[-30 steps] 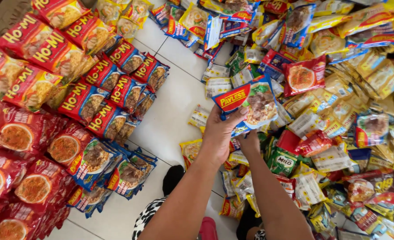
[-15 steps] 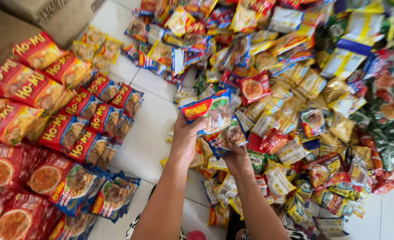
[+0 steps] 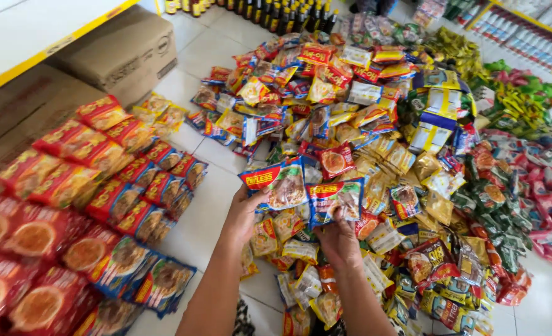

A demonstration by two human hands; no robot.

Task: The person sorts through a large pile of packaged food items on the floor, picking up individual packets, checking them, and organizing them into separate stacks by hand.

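Observation:
My left hand point(image 3: 245, 214) holds a blue-and-red noodle packet point(image 3: 277, 183) up over the floor. My right hand point(image 3: 337, 239) grips a second packet of the same kind point(image 3: 336, 199) just to its right, the two packets side by side and nearly touching. Both hang above a big loose heap of mixed noodle packets point(image 3: 375, 137) on the white tiled floor point(image 3: 210, 211).
Neat rows of red and blue noodle packets point(image 3: 83, 205) lie at left. A cardboard box point(image 3: 123, 53) and a white shelf with a yellow edge point(image 3: 33, 31) stand at the back left. Dark bottles point(image 3: 276, 12) line the far side. Green packets point(image 3: 519, 106) pile up at right.
The view has tilted up and back, showing more of the heap. My right hand has lifted a second packet beside the one in my left hand.

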